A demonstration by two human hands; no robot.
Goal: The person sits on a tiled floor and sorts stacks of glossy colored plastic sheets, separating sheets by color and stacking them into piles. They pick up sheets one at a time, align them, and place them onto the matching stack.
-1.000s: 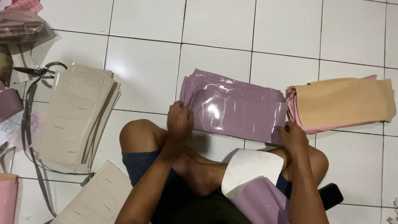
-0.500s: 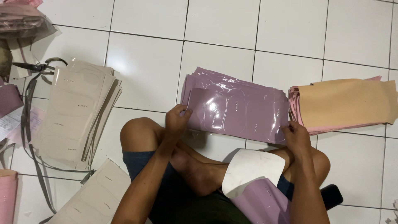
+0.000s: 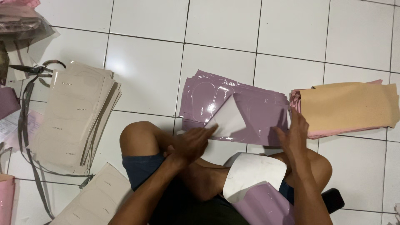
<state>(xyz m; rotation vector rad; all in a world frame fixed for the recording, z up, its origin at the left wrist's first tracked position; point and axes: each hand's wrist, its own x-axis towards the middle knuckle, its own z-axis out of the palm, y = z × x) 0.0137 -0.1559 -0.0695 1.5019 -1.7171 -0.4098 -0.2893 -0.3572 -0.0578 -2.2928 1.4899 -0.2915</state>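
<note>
Peeling the top mauve sheet (image 3: 228,118) up from the glossy mauve stack (image 3: 208,93) on the tiled floor (image 3: 146,66) ahead of my crossed legs, my left hand (image 3: 192,143) has its fingers together under the lifted corner, white underside showing. My right hand (image 3: 295,134) lies flat, fingers spread, pinning the stack's other end. I judge a slow lift keeps the sheets below still. A clear bag (image 3: 18,23) at the far left holds folded material; I cannot tell what
</note>
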